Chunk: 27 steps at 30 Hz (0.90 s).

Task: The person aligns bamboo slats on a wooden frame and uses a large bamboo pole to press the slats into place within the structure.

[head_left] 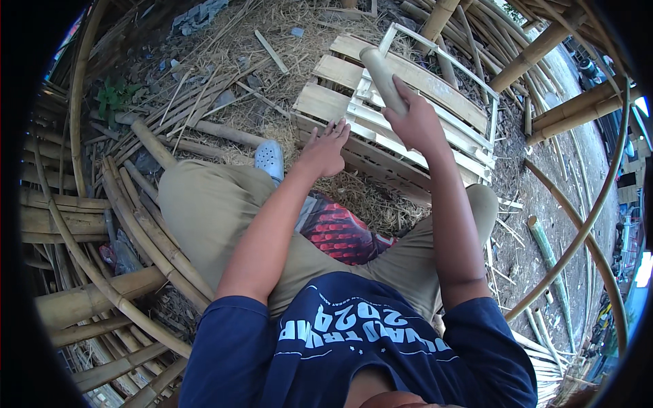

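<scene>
My right hand (416, 124) is wrapped round a short, thick, pale wooden or bamboo club (384, 80), raised over a low slatted wooden pallet (337, 71). Across that pallet lies a rectangular frame (445, 49) of thin pale strips, with several more strips side by side in its nearer part. My left hand (325, 148) rests at the pallet's near left edge, its fingers stretched out, close to the frame's left end. Whether a small piece lies under those fingertips, I cannot make out.
Bamboo poles (146, 139) and bent canes crowd the left side. At the right, curved bamboo (578, 234) crosses above a green pole (551, 265). A blue clog (269, 160) shows beside my left knee; a red and black cloth (340, 234) lies between my legs. Straw and scraps litter the ground.
</scene>
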### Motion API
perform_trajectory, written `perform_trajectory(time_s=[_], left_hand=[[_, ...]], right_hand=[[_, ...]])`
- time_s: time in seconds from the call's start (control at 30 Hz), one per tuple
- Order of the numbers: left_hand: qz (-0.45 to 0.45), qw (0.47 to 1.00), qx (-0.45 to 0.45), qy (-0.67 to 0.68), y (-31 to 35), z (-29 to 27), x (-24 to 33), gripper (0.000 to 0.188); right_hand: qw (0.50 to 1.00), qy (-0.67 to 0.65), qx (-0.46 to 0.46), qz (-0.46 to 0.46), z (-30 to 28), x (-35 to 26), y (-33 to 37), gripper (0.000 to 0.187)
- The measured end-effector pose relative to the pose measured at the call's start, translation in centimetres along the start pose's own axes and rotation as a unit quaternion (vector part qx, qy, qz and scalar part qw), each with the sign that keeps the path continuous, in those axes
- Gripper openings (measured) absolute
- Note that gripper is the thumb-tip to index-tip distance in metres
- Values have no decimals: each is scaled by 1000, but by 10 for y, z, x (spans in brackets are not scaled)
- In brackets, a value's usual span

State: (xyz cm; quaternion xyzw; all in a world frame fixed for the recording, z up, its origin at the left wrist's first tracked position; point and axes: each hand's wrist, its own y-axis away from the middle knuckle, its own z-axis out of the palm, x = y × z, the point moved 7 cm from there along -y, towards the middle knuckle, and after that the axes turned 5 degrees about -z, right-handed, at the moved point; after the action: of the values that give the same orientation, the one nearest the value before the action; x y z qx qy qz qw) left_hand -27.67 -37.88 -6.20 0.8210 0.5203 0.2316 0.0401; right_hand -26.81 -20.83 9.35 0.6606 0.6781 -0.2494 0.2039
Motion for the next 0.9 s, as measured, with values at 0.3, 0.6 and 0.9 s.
perform_trajectory(time_s=[0.3, 0.6, 0.9], left_hand=[[22, 999, 9, -21, -1, -3, 11, 93], [3, 999, -8, -31, -2, -1, 11, 95], [21, 999, 22, -20, -4, 5, 16, 91]], right_hand=[[991, 104, -87, 0, 51, 70, -8, 85], [991, 48, -125, 14, 33, 56, -24, 83], [975, 102, 162, -114, 4, 16, 15, 70]])
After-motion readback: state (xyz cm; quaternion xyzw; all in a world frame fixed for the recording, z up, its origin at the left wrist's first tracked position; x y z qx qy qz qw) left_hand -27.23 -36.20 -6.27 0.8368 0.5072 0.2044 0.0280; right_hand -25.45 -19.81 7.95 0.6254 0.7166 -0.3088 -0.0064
